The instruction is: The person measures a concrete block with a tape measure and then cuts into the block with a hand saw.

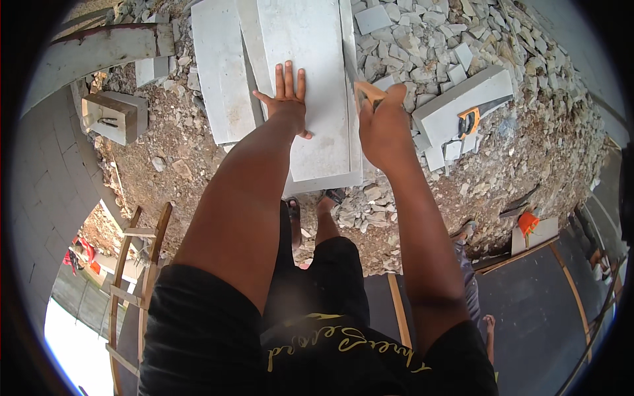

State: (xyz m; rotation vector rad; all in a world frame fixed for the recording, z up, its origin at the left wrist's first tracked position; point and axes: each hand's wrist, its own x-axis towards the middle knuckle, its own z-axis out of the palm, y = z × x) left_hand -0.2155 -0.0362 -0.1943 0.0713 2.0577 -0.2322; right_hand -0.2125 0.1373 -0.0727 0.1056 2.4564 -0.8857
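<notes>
A long, pale grey lightweight block (320,125) lies in front of me, with another grey slab (221,72) along its left side. Pressed flat on the block's top, my left hand (285,105) is open with its fingers spread. My right hand (386,125) is closed around the wooden handle of a hand saw (367,94) at the block's right side. The saw's blade is seen nearly edge-on along that side, and its far end is hard to make out.
Broken block pieces (429,33) cover the ground at right. A second saw (469,122) with an orange-and-black handle lies on a loose block (462,99). A wooden ladder (142,232) stands lower left; an orange bucket (527,223) is at right. Another person's leg (467,264) shows behind my right arm.
</notes>
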